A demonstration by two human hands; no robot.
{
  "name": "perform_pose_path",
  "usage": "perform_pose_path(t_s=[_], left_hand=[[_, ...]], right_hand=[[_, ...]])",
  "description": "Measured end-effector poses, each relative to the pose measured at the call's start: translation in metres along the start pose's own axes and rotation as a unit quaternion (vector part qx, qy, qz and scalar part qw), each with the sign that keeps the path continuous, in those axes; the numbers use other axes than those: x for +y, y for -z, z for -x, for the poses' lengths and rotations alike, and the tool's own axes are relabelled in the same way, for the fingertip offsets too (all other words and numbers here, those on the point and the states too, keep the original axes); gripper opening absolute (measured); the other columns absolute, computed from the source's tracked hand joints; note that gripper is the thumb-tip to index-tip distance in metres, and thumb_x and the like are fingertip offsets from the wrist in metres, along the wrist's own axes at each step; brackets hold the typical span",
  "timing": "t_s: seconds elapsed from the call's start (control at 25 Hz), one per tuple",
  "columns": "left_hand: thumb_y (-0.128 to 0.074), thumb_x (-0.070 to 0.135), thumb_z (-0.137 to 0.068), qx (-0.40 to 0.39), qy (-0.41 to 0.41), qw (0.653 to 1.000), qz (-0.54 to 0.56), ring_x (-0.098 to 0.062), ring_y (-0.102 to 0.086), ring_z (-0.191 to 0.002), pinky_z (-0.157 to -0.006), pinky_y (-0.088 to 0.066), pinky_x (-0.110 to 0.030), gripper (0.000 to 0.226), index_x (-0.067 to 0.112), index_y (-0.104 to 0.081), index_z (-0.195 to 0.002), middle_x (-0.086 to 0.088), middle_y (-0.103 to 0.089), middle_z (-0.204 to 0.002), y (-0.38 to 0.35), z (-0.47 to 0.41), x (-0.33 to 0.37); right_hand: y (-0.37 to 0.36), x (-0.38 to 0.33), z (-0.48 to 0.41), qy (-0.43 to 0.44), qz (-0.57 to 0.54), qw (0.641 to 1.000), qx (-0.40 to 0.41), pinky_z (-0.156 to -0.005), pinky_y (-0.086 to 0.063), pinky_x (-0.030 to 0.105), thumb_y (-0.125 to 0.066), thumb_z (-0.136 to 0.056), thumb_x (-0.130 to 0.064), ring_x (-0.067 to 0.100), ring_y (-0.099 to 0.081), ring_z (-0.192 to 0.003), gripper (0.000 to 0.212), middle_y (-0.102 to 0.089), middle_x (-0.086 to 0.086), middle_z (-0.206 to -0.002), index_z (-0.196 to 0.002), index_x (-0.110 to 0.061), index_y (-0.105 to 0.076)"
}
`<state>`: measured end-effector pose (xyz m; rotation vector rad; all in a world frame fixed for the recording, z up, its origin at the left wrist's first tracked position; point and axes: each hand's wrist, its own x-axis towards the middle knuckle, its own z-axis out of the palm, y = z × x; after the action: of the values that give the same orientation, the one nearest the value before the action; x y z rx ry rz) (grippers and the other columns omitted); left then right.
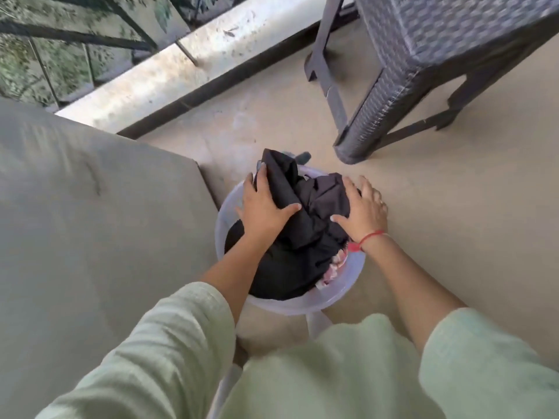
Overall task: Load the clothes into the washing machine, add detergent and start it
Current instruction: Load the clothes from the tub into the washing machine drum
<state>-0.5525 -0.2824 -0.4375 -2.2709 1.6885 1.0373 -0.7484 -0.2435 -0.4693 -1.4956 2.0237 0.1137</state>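
Note:
A pale translucent bucket (pixel 354 264) stands on the floor, filled with black clothes (pixel 314 213); a bit of pink patterned cloth (pixel 334 266) shows at its right rim. My left hand (pixel 263 207) lies on the left side of the black pile, fingers wrapped around a raised fold. My right hand (pixel 363 207) presses flat on the pile's right side at the rim, a red thread on its wrist. A grey covered block (pixel 90 222), which may be the washing machine, fills the left.
A dark woven plastic table (pixel 423 55) stands at the upper right, its legs near the bucket. A light ledge with a metal railing (pixel 136 80) runs along the back. Beige floor (pixel 453 222) spreads to the right.

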Motion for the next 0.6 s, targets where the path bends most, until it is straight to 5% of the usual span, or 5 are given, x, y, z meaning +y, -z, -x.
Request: perform_pose_path(t_s=[0.08, 0.16, 0.36, 0.48, 0.6], left_hand=[[-0.063, 0.034, -0.086, -0.03, -0.002, 0.999, 0.016, -0.032, -0.05, -0.117, -0.096, -0.042, -0.049, 0.045, 0.023, -0.043, -0.125, -0.008, -0.051, -0.129, -0.016, -0.003, 0.001], [-0.05, 0.02, -0.095, -0.027, 0.032, 0.989, 0.141, -0.028, -0.057, -0.104, -0.083, -0.042, -0.034, 0.02, 0.015, -0.051, -0.114, -0.007, -0.061, -0.112, -0.016, 0.016, -0.001], [-0.043, 0.019, -0.093, 0.001, 0.075, 0.957, 0.279, -0.021, -0.058, -0.099, -0.087, -0.046, -0.035, 0.025, 0.02, -0.059, -0.113, 0.004, -0.064, -0.102, 0.029, 0.082, -0.019], [-0.045, 0.02, -0.092, -0.079, 0.019, 0.964, 0.252, -0.021, -0.061, -0.091, -0.075, -0.047, -0.026, 0.019, 0.018, -0.064, -0.095, 0.002, -0.067, -0.088, 0.076, 0.108, -0.004], [-0.046, 0.021, -0.095, -0.063, -0.1, 0.977, 0.179, -0.024, -0.059, -0.09, -0.069, -0.042, -0.023, 0.018, 0.016, -0.062, -0.091, -0.003, -0.067, -0.089, 0.147, 0.134, 0.028]], right_hand=[[-0.005, 0.006, -0.01, 0.013, -0.097, 0.995, 0.032, -0.094, -0.04, 0.042, -0.064, -0.079, -0.016, 0.039, -0.047, -0.115, 0.045, -0.05, 0.017, -0.127, -0.123, -0.012, -0.054], [0.003, 0.003, 0.005, 0.013, -0.201, 0.978, 0.046, -0.083, -0.047, 0.042, -0.052, -0.078, -0.005, 0.039, -0.056, -0.1, 0.031, -0.06, 0.019, -0.107, -0.109, -0.008, -0.056], [0.056, -0.019, 0.105, -0.087, -0.439, 0.876, 0.178, -0.072, -0.043, 0.013, -0.044, -0.081, -0.011, 0.011, -0.056, -0.08, 0.032, -0.064, 0.004, -0.095, -0.111, -0.006, -0.05], [0.112, -0.025, 0.142, -0.107, -0.472, 0.825, 0.293, -0.068, -0.039, 0.003, -0.047, -0.084, -0.007, -0.01, -0.052, -0.07, 0.026, -0.059, -0.019, -0.081, -0.097, -0.029, -0.053], [0.171, -0.054, 0.173, -0.086, -0.46, 0.813, 0.347, -0.068, -0.038, 0.002, -0.047, -0.084, 0.006, -0.005, -0.051, -0.068, 0.031, -0.06, -0.006, -0.085, -0.1, -0.02, -0.055]])
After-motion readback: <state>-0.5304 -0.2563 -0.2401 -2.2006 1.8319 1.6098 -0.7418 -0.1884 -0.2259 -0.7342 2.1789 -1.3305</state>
